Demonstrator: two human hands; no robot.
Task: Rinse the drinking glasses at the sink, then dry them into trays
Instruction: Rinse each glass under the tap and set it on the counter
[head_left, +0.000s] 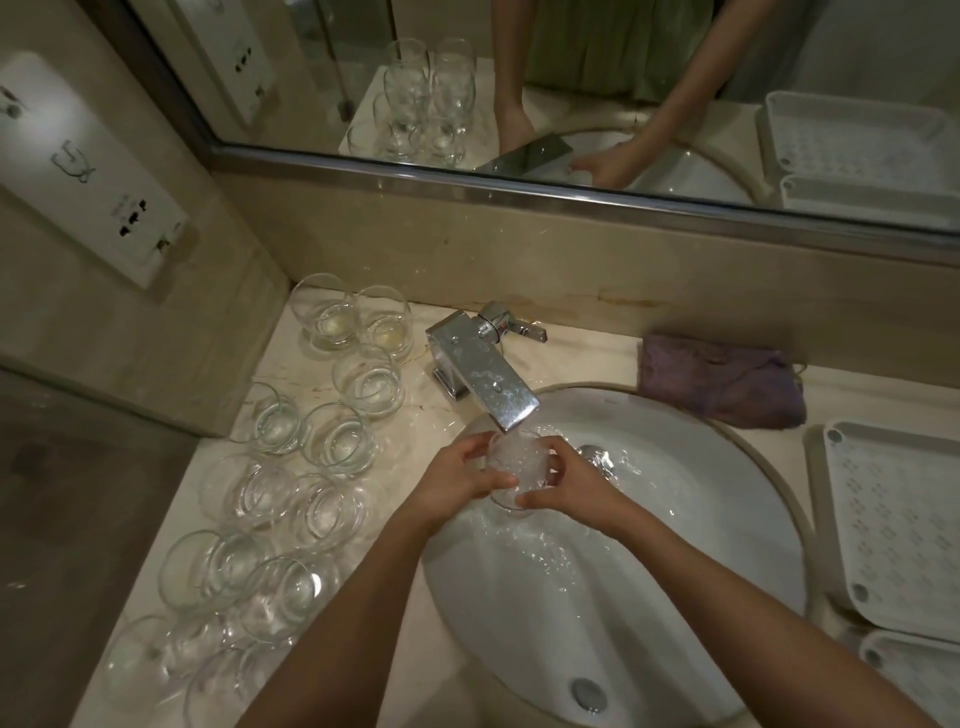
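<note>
At frame centre, left hand (457, 480) and right hand (569, 480) both grasp a clear round drinking glass (514, 467) under the chrome tap (485, 376). Wet, slippery, fragile: best held around its walls.

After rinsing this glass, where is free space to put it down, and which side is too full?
Free: the white tray right of the sink, empty, and the bare counter strip between faucet and purple cloth. Crowded: the counter left of the sink, packed with waiting glasses. Both hands hold the glass under the water.
</note>
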